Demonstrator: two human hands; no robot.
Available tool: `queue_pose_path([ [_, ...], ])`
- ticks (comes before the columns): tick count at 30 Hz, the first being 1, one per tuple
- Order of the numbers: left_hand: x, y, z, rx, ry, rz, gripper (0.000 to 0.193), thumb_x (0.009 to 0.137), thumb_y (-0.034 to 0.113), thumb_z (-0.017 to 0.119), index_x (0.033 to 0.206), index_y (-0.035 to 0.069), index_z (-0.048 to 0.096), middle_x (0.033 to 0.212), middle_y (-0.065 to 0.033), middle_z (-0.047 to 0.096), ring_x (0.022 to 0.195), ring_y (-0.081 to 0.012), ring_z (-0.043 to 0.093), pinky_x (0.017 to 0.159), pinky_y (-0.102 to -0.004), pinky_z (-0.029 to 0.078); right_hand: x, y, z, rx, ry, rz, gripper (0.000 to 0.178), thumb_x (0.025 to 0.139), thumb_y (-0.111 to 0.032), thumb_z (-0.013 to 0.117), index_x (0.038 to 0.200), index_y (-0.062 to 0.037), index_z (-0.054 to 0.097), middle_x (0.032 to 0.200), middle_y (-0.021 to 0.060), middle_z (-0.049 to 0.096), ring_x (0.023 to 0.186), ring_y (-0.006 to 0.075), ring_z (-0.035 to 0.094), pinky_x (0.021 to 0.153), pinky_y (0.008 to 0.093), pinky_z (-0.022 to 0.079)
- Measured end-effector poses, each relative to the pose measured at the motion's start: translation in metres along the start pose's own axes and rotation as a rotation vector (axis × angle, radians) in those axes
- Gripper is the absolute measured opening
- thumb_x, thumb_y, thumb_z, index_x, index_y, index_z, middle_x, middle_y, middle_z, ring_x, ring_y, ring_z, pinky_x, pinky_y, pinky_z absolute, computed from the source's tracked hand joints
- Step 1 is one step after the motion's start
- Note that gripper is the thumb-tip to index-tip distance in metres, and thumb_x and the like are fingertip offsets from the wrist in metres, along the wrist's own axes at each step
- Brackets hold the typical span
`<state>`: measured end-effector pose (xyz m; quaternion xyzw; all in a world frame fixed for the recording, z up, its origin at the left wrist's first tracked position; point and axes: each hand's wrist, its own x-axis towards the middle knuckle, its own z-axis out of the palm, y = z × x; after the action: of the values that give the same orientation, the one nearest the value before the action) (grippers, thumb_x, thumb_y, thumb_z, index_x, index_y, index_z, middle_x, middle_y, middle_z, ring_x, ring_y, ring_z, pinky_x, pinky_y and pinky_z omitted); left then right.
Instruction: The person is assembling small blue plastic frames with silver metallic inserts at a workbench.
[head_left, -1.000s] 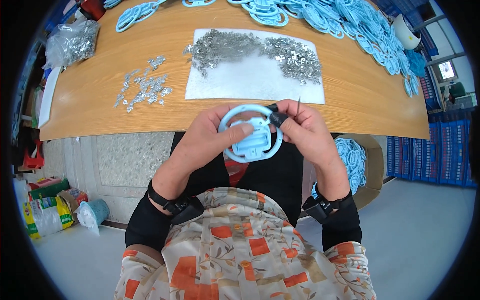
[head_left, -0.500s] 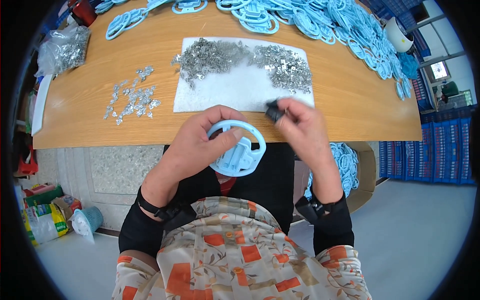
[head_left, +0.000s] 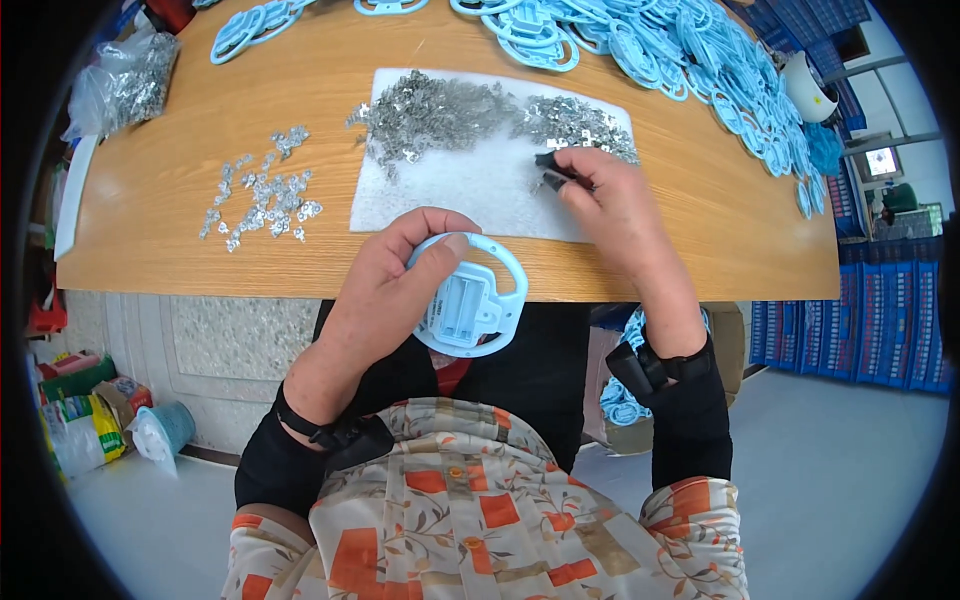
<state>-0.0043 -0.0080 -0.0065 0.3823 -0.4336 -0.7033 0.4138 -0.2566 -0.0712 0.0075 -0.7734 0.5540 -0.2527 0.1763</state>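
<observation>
Over the white mat [head_left: 455, 190], the right hand [head_left: 615, 198] had a narrow grip, whether empty I couldn't tell; the nearer metal heap [head_left: 575, 120] lay just beyond it. Leftward, at the counter [head_left: 740, 230] edge, the left hand [head_left: 385, 280] held the light-blue ring frame [head_left: 482, 312], slots running toward the mat.

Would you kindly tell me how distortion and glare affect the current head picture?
In the head view, black surrounds the round fisheye image and the blue stacks look warped near its right rim; also in the head view, metal pieces glint on the white mat.
</observation>
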Motion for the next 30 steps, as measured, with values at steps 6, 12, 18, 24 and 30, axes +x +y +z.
queue_pose_path([
  [6, 0.001, -0.002, -0.002, 0.009, 0.015, -0.004, 0.022, 0.102, 0.018, 0.055, 0.116, 0.002, 0.06, 0.093, 0.0007, 0.066, 0.08, -0.002, 0.06, 0.07, -0.0204, 0.05, -0.002, -0.002, -0.006, 0.106, -0.003, 0.124, 0.027, 0.083, -0.005, 0.069, 0.11, -0.0031, 0.067, 0.1, 0.0159, 0.069, 0.091, 0.0333, 0.068, 0.08, 0.0371, 0.054],
  [12, 0.003, -0.003, -0.001, 0.006, 0.042, 0.012, 0.022, 0.103, 0.019, 0.053, 0.117, 0.002, 0.06, 0.093, 0.0009, 0.065, 0.08, -0.0018, 0.059, 0.07, -0.0199, 0.05, -0.001, -0.016, 0.002, -0.083, -0.007, -0.013, 0.021, 0.08, -0.008, 0.07, 0.1, -0.0017, 0.067, 0.093, 0.0168, 0.067, 0.088, 0.0352, 0.066, 0.078, 0.0415, 0.053],
  [18, 0.004, -0.003, 0.001, -0.014, 0.07, 0.003, 0.022, 0.104, 0.017, 0.051, 0.119, 0.003, 0.06, 0.093, 0.0007, 0.064, 0.081, -0.0012, 0.058, 0.071, -0.0197, 0.049, -0.009, -0.022, 0.014, -0.139, 0.02, 0.106, 0.017, 0.079, -0.01, 0.071, 0.093, -0.0012, 0.065, 0.089, 0.0163, 0.067, 0.083, 0.0348, 0.065, 0.073, 0.0419, 0.053],
  [24, 0.007, -0.003, 0.003, 0.003, 0.083, 0.084, 0.022, 0.104, 0.016, 0.051, 0.119, 0.005, 0.061, 0.101, -0.0001, 0.066, 0.091, -0.0035, 0.06, 0.081, -0.0201, 0.049, -0.02, -0.037, 0.011, 0.119, 0.097, 0.046, 0.018, 0.076, -0.002, 0.071, 0.093, -0.0012, 0.066, 0.084, 0.0136, 0.066, 0.071, 0.0295, 0.065, 0.064, 0.035, 0.052],
  [30, 0.006, 0.002, 0.009, 0.058, 0.044, 0.02, 0.021, 0.101, 0.023, 0.06, 0.109, 0.004, 0.065, 0.088, 0.0025, 0.066, 0.081, -0.0029, 0.06, 0.071, -0.0212, 0.05, -0.03, -0.067, 0.005, 0.103, 0.073, -0.15, 0.02, 0.077, 0.002, 0.069, 0.096, 0.0004, 0.066, 0.083, 0.0119, 0.067, 0.07, 0.0229, 0.067, 0.062, 0.0319, 0.052],
])
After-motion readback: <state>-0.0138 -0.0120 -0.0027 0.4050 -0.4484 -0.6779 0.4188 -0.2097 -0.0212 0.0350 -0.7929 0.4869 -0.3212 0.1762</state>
